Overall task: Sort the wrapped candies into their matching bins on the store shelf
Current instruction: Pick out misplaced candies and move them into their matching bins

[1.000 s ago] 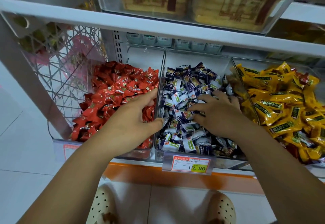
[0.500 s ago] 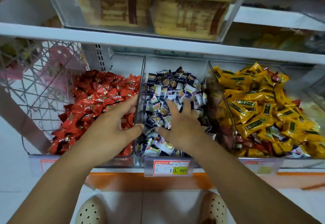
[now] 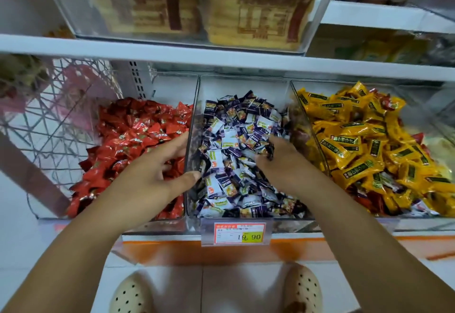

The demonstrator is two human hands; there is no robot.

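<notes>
Wrapped candies fill three clear bins side by side on the store shelf (image 3: 221, 60): red candies (image 3: 138, 135) in the left bin (image 3: 172, 224), purple-and-white candies (image 3: 236, 140) in the middle bin (image 3: 246, 86), and yellow candies (image 3: 357, 145) in the right bin (image 3: 299, 106), where a few red wrappers (image 3: 390, 102) lie mixed in. The left hand (image 3: 152, 175) is spread and straddles the wall between the left and middle bins, its fingers lying nearly straight on the red candies and its thumb reaching over to touch the purple-and-white pile. The right hand (image 3: 278, 165) sits in the middle bin, palm down, with its fingers curled into the pile and pinching a dark-wrapped candy (image 3: 270, 150) at the fingertips, though blur hides the exact hold. Both forearms reach up and inward from the lower corners, the right one crossing the front edge of the middle bin beside the price tag (image 3: 240, 234) that reads 19.90. Half a second ago the right hand's fingers lay fanned flat on the pile; they have now drawn together and bent. The left hand has kept its place and pose across the wall.
</notes>
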